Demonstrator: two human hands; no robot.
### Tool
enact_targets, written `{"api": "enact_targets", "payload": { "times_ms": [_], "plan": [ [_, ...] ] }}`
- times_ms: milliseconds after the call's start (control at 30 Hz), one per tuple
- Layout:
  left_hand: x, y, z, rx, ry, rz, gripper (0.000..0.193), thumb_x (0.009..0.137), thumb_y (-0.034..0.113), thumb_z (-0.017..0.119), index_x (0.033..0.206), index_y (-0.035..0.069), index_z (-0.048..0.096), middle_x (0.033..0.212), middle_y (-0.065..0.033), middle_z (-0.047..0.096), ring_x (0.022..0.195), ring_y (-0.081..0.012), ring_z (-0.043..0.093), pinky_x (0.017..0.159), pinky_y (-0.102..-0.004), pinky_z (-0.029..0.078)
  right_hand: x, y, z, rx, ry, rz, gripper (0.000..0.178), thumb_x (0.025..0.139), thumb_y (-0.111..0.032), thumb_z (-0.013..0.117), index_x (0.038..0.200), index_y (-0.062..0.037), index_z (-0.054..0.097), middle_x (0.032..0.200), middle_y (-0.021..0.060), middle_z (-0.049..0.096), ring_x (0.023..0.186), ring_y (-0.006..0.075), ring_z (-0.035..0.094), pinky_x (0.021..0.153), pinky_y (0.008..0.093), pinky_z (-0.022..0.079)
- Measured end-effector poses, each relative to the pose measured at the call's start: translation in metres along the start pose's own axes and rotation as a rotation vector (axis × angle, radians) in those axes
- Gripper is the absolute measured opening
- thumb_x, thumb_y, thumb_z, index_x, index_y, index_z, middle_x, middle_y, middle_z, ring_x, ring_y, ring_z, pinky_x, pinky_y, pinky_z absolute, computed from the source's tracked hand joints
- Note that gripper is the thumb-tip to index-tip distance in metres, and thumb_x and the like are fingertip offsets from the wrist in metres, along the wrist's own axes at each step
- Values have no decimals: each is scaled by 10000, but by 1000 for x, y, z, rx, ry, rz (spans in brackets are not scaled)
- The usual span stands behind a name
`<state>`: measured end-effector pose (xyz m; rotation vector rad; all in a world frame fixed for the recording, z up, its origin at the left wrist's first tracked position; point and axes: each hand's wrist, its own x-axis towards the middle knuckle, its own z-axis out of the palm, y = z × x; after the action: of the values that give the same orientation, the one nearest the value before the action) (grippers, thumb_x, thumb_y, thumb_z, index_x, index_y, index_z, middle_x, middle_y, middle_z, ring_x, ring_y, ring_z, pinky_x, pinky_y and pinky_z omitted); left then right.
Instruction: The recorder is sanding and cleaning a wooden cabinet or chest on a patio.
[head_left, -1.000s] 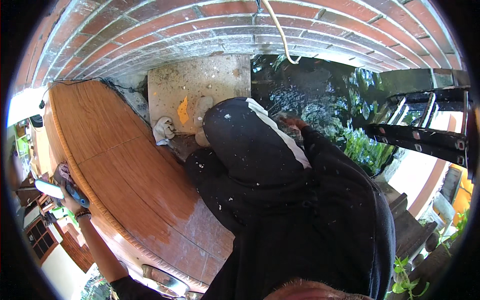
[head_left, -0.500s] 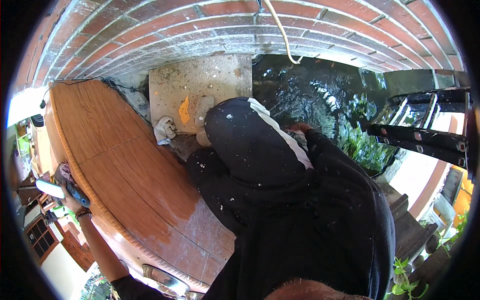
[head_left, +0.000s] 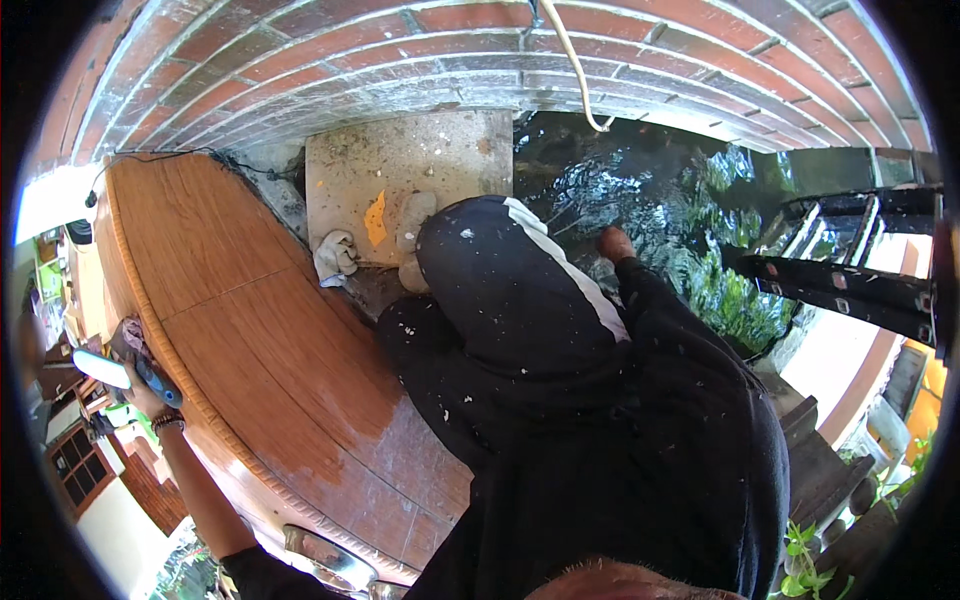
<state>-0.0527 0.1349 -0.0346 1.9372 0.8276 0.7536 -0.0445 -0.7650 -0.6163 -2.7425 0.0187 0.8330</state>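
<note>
At the far left, beyond the rounded edge of the wooden bench (head_left: 245, 330), my left hand (head_left: 145, 392) is closed round a slim, phone-like device (head_left: 102, 369) with a bright pale face. A dark blue-black object (head_left: 160, 385) lies right against this hand; its kind is unclear. A beaded bracelet (head_left: 168, 421) circles the wrist. Out past my bent knee (head_left: 480, 250), my right hand (head_left: 614, 243) is low over the dark water (head_left: 650, 200). It looks rounded and closed; its fingers and anything in them are hidden.
A stained board (head_left: 440, 150) with stones (head_left: 412, 215) and a crumpled pale cloth (head_left: 335, 258) lies ahead. A brick wall (head_left: 450, 50) with a hanging pale hose (head_left: 575, 65) stands behind it. On the right, a black ladder (head_left: 840, 285) leans by the water.
My right hand has come out from behind my knee, slightly right and up in view, and now looks more rounded. My left hand keeps its hold. The view has shifted slightly.
</note>
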Motion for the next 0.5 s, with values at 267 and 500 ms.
{"api": "enact_targets", "payload": {
  "times_ms": [267, 500],
  "plan": [
    [27, -15, -55, 297, 31, 170, 367, 948, 354, 711, 1062, 9, 768, 958, -88, 721, 760, -172, 635, 680, -331, 533, -16, -41, -36, 168, 58, 285, 512, 946, -474, 518, 984, -5, 721, 1012, 270, 711, 965, 456, 691, 829, 540, 539],
    [-40, 18, 37, 284, 186, 65, 535, 827, 424, 793, 1097, -30, 705, 1009, -66, 680, 912, -175, 618, 850, -324, 502, -61, -89, -231, 226, 154, 250, 384, 983, -327, 532, 906, 3, 713, 927, 280, 696, 918, 477, 677, 817, 549, 530]
  ]
}}
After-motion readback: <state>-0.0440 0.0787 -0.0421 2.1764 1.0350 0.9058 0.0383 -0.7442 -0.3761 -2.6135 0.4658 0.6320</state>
